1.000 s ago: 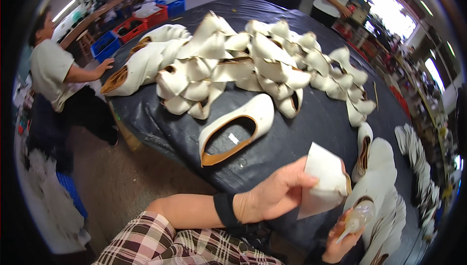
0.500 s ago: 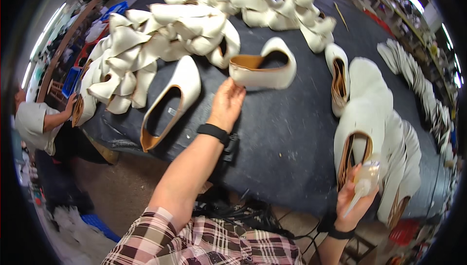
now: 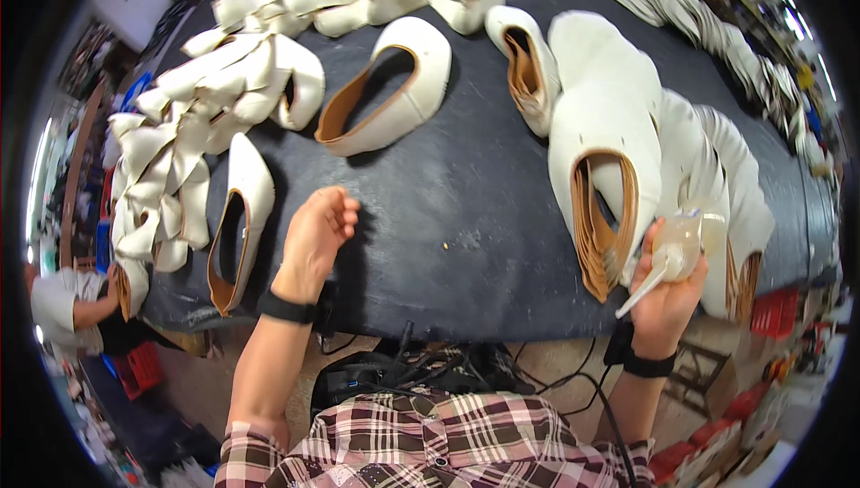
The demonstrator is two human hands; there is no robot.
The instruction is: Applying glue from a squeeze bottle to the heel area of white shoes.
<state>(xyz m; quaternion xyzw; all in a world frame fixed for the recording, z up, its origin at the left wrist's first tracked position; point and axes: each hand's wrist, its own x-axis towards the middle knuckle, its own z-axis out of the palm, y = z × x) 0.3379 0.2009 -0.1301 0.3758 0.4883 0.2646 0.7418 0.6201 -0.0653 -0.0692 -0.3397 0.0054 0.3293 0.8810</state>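
Observation:
My left hand (image 3: 321, 233) hovers over the near part of the dark table, fingers loosely curled and nothing in them. Beyond it a white shoe upper (image 3: 425, 63) with a tan lining stands alone, opening facing up. Another white upper (image 3: 255, 166) with a pointed toe lies to the left of that hand. My right hand (image 3: 667, 295) is closed around a clear squeeze bottle (image 3: 679, 246) with a long white nozzle tipped down to the left. Just past the bottle lies a nested stack of white uppers (image 3: 605, 85), their tan linings showing in layers.
A heap of white uppers (image 3: 179, 139) covers the table's left side and runs along the back. More stacked pieces (image 3: 735, 49) line the far right. A co-worker's arm (image 3: 94, 311) reaches the left edge. Black cables (image 3: 403, 367) hang between me and the table (image 3: 466, 246).
My left hand has let go of the white upper and drawn back toward me. The bottle stays in my right hand. The whole view has shifted.

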